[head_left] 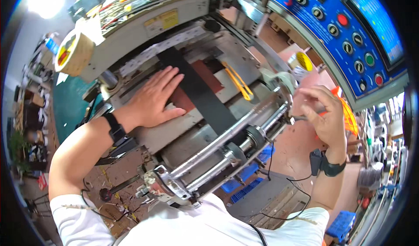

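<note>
My left hand (159, 95) lies flat on the machine bed with its fingers stretched out. Its fingertips touch the edge of a long black strip (198, 93), which runs from the far side of the bed to the rollers nearest me. Reddish-brown flat pieces (207, 76) show on both sides of the strip. My right hand (325, 113) is raised beside the right end of the metal rollers (227, 158). Its fingers are bent, with a gap between thumb and forefinger and nothing visible in it. A small metal rod end (297, 118) sticks out close to the thumb.
Yellow-handled tweezers (238, 82) lie on the bed, right of the strip. A blue control panel (345, 36) with knobs and a screen stands at the far right. A cardboard tube (75, 56) sits at the machine's left corner. Blue crates (246, 180) are below the rollers.
</note>
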A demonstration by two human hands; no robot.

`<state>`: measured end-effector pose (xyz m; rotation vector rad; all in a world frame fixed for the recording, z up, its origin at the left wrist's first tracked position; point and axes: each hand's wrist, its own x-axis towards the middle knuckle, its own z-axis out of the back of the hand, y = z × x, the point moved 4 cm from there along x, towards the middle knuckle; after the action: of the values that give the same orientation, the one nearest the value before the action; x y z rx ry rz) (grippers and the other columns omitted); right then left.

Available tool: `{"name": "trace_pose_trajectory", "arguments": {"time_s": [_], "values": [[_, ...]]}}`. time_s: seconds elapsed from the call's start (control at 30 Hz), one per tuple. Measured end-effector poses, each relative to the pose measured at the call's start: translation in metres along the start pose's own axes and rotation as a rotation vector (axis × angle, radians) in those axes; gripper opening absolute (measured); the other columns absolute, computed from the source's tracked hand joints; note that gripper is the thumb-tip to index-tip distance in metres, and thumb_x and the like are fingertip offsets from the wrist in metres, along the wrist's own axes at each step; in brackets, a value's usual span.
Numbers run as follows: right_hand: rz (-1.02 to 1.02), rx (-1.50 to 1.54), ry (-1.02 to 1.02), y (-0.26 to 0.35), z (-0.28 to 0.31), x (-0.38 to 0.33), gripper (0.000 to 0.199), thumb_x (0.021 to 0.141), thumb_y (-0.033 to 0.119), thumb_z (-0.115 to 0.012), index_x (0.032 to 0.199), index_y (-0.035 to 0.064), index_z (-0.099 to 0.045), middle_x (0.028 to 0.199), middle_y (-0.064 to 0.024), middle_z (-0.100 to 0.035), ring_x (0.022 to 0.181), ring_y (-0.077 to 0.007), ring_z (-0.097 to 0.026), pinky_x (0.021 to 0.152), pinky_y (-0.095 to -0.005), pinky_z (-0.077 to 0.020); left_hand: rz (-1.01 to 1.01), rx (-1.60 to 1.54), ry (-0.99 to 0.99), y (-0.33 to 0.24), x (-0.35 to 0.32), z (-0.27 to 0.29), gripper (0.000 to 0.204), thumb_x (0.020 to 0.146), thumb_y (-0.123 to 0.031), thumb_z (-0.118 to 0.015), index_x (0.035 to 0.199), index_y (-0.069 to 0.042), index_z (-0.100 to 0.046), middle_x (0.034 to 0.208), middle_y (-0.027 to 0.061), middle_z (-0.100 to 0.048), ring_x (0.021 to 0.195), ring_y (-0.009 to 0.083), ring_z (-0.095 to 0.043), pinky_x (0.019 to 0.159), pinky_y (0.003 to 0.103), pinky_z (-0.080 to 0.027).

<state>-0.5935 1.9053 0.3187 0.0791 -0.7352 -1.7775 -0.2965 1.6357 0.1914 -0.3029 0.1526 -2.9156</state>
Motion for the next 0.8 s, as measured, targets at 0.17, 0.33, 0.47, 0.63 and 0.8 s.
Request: {"name": "trace_pose_trajectory", "arguments": {"time_s": [0.17,0.33,0.47,0.63,0.8], "values": [[0.344,0.069,0.447,0.056,-0.036,0.066,0.034,0.087,0.017,-0.068,0.117,0.0016,-0.068,0.116,-0.0144,-0.068,0.106,-0.0278,-0.065,0.094,-0.037,-0.0494,0.014,-0.024,-0.006,0.003,0.0,-0.005,0.088,0.092,-0.056,-0.06,0.153,0.0,-0.031,0.159,0.0251,-0.028,0.149,0.0414,-0.026,0.122,0.049,-0.023],[0.634,0.063,0.646,0.065,-0.118,0.124,0.043,0.088,0.017,-0.067,0.127,0.0001,-0.063,0.131,-0.0202,-0.061,0.12,-0.0344,-0.06,0.104,-0.0406,-0.0462,0.027,-0.05,-0.028,0.005,-0.006,-0.004,0.09,0.091,-0.057,-0.062,0.153,0.001,-0.031,0.157,0.0257,-0.03,0.148,0.0416,-0.026,0.122,0.05,-0.024],[0.849,-0.098,0.651,0.065,-0.185,0.141,0.051,0.09,0.016,-0.064,0.136,-0.0025,-0.054,0.146,-0.0223,-0.05,0.133,-0.0371,-0.05,0.112,-0.0422,-0.0412,0.044,-0.084,-0.029,0.005,-0.004,-0.004,0.09,0.09,-0.057,-0.063,0.151,0.002,-0.033,0.157,0.026,-0.031,0.148,0.0412,-0.026,0.122,0.049,-0.025],[0.889,-0.154,0.702,0.066,-0.221,0.158,0.056,0.092,0.018,-0.061,0.143,-0.0032,-0.047,0.154,-0.023,-0.04,0.141,-0.0371,-0.042,0.117,-0.0419,-0.0358,0.032,-0.195,-0.106,0.009,-0.006,-0.001,0.083,0.09,-0.051,-0.066,0.147,0.003,-0.04,0.152,0.0261,-0.039,0.145,0.0406,-0.034,0.119,0.048,-0.03],[0.851,-0.045,0.835,0.055,-0.228,0.172,0.059,0.094,0.02,-0.06,0.146,-0.003,-0.045,0.157,-0.0239,-0.035,0.147,-0.0377,-0.033,0.121,-0.0421,-0.0292,0.226,-0.585,-0.202,0.034,-0.008,0.012,0.058,0.094,-0.033,-0.067,0.139,0.0,-0.052,0.136,0.022,-0.057,0.127,0.0352,-0.056,0.105,0.045,-0.046]]}}
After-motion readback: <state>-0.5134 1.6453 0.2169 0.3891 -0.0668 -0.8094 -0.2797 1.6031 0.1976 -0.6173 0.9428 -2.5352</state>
